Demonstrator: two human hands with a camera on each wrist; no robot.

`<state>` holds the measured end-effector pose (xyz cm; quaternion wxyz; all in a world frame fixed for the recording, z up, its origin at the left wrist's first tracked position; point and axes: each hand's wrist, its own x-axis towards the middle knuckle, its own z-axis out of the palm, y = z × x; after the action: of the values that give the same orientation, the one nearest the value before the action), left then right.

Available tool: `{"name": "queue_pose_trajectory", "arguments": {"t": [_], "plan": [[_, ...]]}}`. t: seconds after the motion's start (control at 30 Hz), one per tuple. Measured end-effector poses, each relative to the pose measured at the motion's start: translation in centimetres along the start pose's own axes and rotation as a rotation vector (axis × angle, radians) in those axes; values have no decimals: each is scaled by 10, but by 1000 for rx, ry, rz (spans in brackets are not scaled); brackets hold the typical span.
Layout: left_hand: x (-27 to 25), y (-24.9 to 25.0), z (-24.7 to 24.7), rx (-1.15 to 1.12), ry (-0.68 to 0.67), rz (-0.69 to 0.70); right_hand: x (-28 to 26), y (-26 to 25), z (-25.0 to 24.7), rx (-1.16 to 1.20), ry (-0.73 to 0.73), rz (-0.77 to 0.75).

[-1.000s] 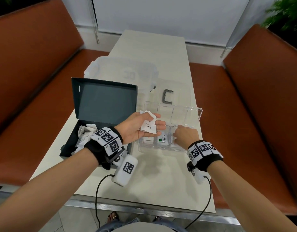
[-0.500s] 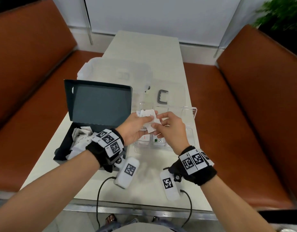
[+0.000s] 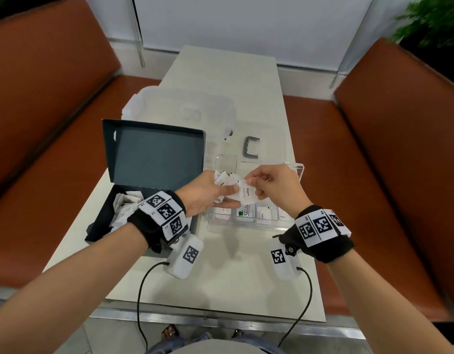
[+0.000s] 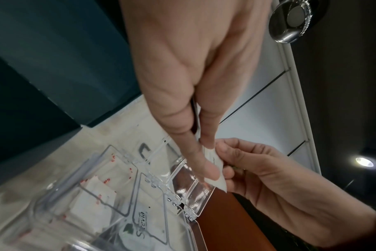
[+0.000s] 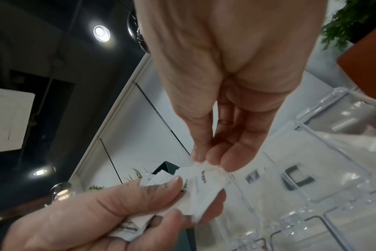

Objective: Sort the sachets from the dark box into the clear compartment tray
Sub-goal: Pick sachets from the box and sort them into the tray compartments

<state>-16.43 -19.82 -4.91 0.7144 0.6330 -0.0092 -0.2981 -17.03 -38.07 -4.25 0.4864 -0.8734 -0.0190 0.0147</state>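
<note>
My left hand (image 3: pixel 208 194) holds a fan of several white sachets (image 3: pixel 224 183) above the clear compartment tray (image 3: pixel 295 226), thumb pressed on top of them. My right hand (image 3: pixel 251 183) pinches the top corner of one white sachet (image 3: pixel 247 196) at the right end of that fan. In the right wrist view the pinched sachet (image 5: pixel 206 185) is between thumb and forefinger. The dark box (image 3: pixel 103 221) stands open at the left with more white sachets (image 3: pixel 125 206) inside. The tray's near compartments hold sachets, one marked Stevia (image 3: pixel 247 212).
The tray's clear lid (image 3: pixel 279 146) with a grey handle (image 3: pixel 250 146) lies behind it. A frosted plastic container (image 3: pixel 180 108) sits at the back. Orange benches (image 3: pixel 389 162) flank the narrow white table (image 3: pixel 233 282). Sensor cables hang off its front edge.
My right hand rose from the tray's near compartment to the sachets held in my left hand and now pinches one. The left hand stayed above the tray.
</note>
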Motion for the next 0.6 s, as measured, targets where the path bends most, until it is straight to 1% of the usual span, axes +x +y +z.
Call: {"name": "queue_pose_trajectory", "arguments": {"t": [0.17,0.23,0.3,0.4,0.6], "plan": [[1,0,-1,8,-65,-1,5,-2,0,172,-31,81],[1,0,-1,10,-88,8,5,-4,1,204,-56,92],[0,-1,-1,16,-95,22,4,-6,3,247,-71,99],[0,-2,-1,16,-112,38,2,-7,6,321,-56,114],[3,-5,2,-17,-125,32,-1,-12,13,433,-97,173]]}}
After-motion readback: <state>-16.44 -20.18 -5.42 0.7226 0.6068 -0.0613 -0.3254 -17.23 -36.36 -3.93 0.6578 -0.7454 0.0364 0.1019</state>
